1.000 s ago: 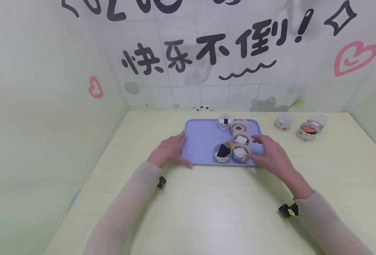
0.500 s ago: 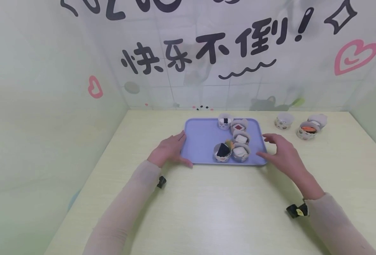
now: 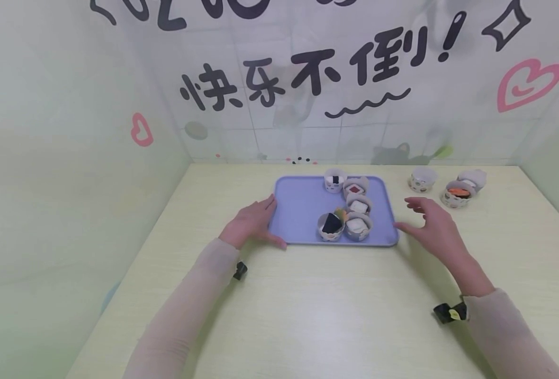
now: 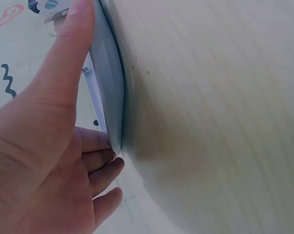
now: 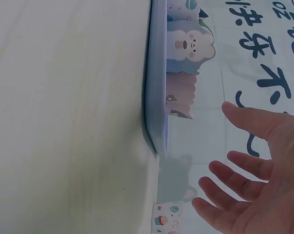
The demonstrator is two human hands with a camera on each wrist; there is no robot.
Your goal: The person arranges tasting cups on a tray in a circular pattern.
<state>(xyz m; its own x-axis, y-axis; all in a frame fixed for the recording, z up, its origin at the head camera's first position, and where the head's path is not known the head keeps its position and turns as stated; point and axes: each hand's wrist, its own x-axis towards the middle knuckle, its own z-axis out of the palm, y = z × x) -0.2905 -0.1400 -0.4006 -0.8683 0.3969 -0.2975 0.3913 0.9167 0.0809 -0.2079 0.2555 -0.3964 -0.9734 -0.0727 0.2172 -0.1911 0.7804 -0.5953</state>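
Note:
In the head view a purple-blue tray (image 3: pixel 298 210) lies on the table, bearing several paper cups with sushi-like pieces, among them a cup with a black-wrapped triangle (image 3: pixel 331 226) and a cup with a white piece (image 3: pixel 357 226). At the tray's left front corner is my left hand (image 3: pixel 248 223), fingers against the left side and thumb along the front rim. The left wrist view has the fingertips (image 4: pixel 113 165) at the tray edge. Beside the tray's right rim, my right hand (image 3: pixel 438 231) holds nothing, its fingers (image 5: pixel 220 173) spread and slightly bent in the right wrist view.
Right of the tray, near the wall, stand an empty-looking cup (image 3: pixel 422 179), a cup with an orange-topped piece (image 3: pixel 457 194) and another cup (image 3: pixel 472 179) behind it. A printed white sheet (image 3: pixel 270 142) covers the back wall.
My right hand has moved right, from beside the cups on the tray to just past the tray's right rim. The left hand, tray and cups stay where they were.

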